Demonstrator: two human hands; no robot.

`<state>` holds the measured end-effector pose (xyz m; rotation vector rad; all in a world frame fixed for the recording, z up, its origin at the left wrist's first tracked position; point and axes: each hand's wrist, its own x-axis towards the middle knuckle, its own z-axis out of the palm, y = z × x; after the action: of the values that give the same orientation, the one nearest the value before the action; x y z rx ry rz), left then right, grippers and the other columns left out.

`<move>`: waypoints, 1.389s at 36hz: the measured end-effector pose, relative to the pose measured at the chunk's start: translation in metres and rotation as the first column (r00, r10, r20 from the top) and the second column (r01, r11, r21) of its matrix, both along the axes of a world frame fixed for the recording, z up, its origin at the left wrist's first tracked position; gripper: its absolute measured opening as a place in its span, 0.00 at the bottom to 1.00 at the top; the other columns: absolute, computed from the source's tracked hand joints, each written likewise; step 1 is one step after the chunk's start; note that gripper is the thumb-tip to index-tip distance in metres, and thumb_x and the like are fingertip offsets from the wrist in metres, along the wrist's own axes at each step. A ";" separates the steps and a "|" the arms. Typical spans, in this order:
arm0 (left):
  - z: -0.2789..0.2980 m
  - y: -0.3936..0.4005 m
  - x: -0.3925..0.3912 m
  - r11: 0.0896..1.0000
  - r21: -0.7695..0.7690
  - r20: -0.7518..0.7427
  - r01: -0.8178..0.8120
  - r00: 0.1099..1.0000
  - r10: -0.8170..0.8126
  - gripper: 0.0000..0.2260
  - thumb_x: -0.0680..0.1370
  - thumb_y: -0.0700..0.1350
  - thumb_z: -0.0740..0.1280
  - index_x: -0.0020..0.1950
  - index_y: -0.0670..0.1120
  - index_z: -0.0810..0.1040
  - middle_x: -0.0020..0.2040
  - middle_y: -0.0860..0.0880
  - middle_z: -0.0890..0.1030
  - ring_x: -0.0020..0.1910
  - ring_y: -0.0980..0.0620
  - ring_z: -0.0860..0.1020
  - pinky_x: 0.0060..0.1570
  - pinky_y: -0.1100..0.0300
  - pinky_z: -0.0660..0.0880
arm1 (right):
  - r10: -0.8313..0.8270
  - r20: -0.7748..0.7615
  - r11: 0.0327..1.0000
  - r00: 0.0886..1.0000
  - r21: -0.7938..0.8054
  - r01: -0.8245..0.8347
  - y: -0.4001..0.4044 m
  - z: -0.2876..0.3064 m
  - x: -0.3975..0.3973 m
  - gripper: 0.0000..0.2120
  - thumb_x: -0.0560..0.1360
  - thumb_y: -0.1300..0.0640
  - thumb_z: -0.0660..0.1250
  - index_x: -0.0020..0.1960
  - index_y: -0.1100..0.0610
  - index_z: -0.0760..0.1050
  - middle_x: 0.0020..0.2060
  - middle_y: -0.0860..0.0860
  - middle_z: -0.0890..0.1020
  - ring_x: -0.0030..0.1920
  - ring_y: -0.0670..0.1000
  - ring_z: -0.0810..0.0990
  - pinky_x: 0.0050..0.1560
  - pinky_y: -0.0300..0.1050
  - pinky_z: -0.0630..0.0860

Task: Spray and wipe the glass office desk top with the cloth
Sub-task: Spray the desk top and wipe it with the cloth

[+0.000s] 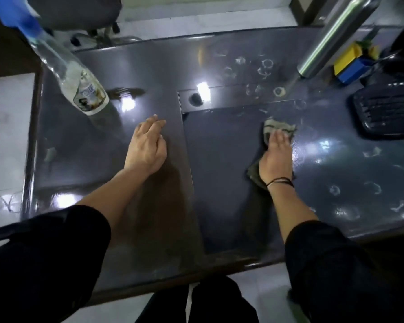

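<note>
Black sleeves (44,259) at the near edge, both forearms bare past them and reaching out over the desk (219,178), a dark glossy glass top with ceiling lights mirrored in it.

Left hand (147,145): resting on the glass left of centre, holding nothing. Fingers loosely bent and kept together, tips on the surface.

Right hand (276,157): palm down on the cloth (279,127), fingers straight and side by side, pressing it flat to the glass. Dark band at the wrist. The cloth is grey-green, crumpled; it sticks out past the fingertips and again beside the wrist. Cloth and hand are somewhat blurred.

Spray marks (264,71): whitish rings and flecks scattered on the glass beyond the cloth, more to the right of the hand.

Farther out, left: spray bottle (79,82), clear with a blue head, standing on the glass, well apart from the left hand. It looks tilted in the wide lens.

Farther out, right: black keyboard (387,110); steel bottle (331,36); just beside it a blue and yellow holder (352,64).

Beyond the far edge: office chair (79,12), on a pale floor.
</note>
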<state>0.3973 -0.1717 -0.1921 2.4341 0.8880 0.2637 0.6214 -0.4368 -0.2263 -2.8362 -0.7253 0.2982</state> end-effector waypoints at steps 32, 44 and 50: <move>-0.050 0.039 0.112 0.975 0.208 -0.212 -0.081 0.969 0.126 0.27 0.83 0.52 0.53 0.83 0.53 0.62 0.85 0.45 0.56 0.85 0.46 0.51 0.83 0.44 0.44 | 0.171 0.093 0.981 0.981 0.079 -0.178 0.189 -0.006 0.189 0.33 0.76 0.62 0.56 0.81 0.63 0.59 0.81 0.60 0.61 0.82 0.60 0.56 0.83 0.53 0.50; -0.052 0.039 0.110 0.969 0.232 -0.186 -0.083 0.974 0.128 0.27 0.82 0.50 0.55 0.83 0.51 0.64 0.84 0.43 0.59 0.84 0.43 0.55 0.82 0.42 0.48 | 0.511 0.153 0.838 0.846 0.134 -0.530 0.245 -0.007 0.170 0.32 0.72 0.62 0.56 0.76 0.64 0.69 0.76 0.61 0.70 0.77 0.62 0.66 0.80 0.50 0.57; -0.054 0.040 0.112 0.971 0.223 -0.193 -0.085 0.973 0.130 0.28 0.82 0.50 0.54 0.83 0.52 0.63 0.85 0.44 0.59 0.84 0.44 0.54 0.82 0.42 0.47 | 0.072 0.126 0.996 0.989 0.040 -0.077 0.256 0.002 0.214 0.30 0.79 0.60 0.60 0.79 0.66 0.60 0.79 0.63 0.64 0.80 0.62 0.60 0.82 0.56 0.49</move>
<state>0.5093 -0.1320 -0.2460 2.6512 1.1374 0.1541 0.8353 -0.1807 -0.2247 -2.8093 -0.8528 0.1148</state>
